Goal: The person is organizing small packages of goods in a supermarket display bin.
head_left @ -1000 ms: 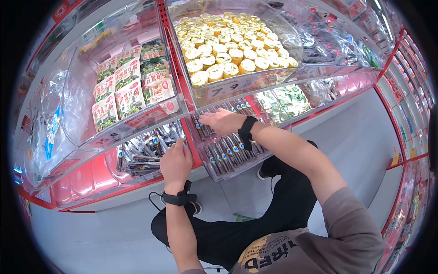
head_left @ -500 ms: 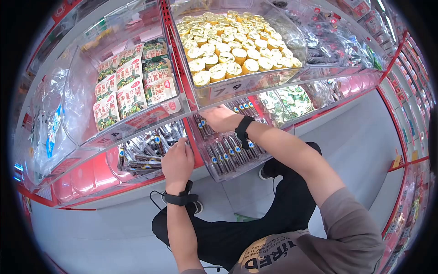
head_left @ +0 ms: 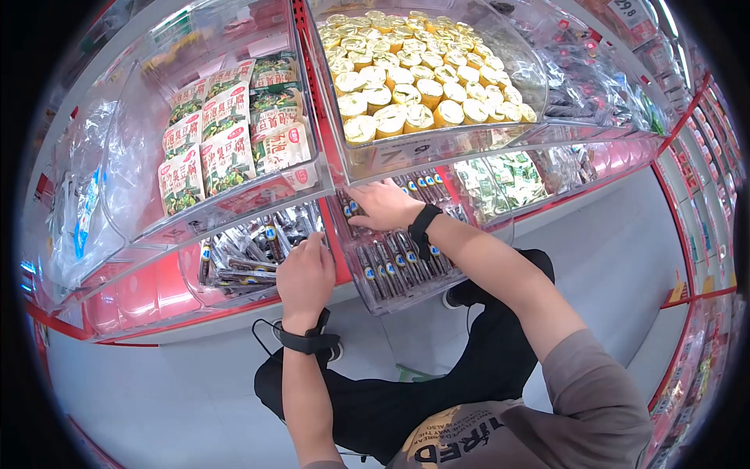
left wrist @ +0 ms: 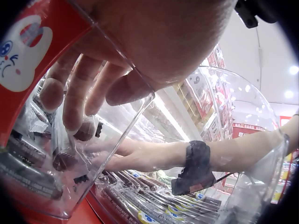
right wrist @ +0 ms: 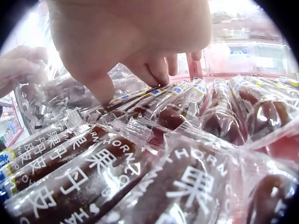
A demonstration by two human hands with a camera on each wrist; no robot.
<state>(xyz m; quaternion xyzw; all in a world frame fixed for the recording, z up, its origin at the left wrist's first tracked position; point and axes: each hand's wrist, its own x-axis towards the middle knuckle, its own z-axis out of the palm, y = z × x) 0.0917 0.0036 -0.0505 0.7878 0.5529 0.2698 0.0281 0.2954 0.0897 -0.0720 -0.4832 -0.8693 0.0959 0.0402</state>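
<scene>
Dark fruit rolls in clear wrappers with white lettering [right wrist: 100, 163] lie in rows in the lower right bin. My right hand [head_left: 384, 205] reaches over its rear row, fingers spread, thumb and fingertips right at the wrapped rolls in the right wrist view. More such rolls [head_left: 242, 258] lie loosely piled in the bin to the left. My left hand [head_left: 306, 280] hangs over that bin's right end, back of the hand up. In the left wrist view its fingers [left wrist: 74, 105] reach down behind the clear bin wall [left wrist: 124, 133], loosely bent, overlapping a wrapped roll [left wrist: 64, 149].
Overhead, clear bins jut out with gold-topped yellow cups [head_left: 418, 94] and white-and-green snack packets [head_left: 226, 160]. A red divider [head_left: 337, 254] stands between the lower bins. Green-and-white packets [head_left: 508, 180] lie to the right. My knees are close below.
My right hand has spread its thumb and fingers wider over the rear rolls. The left hand stays where it was. The head view has shifted slightly, so the shelves appear further right.
</scene>
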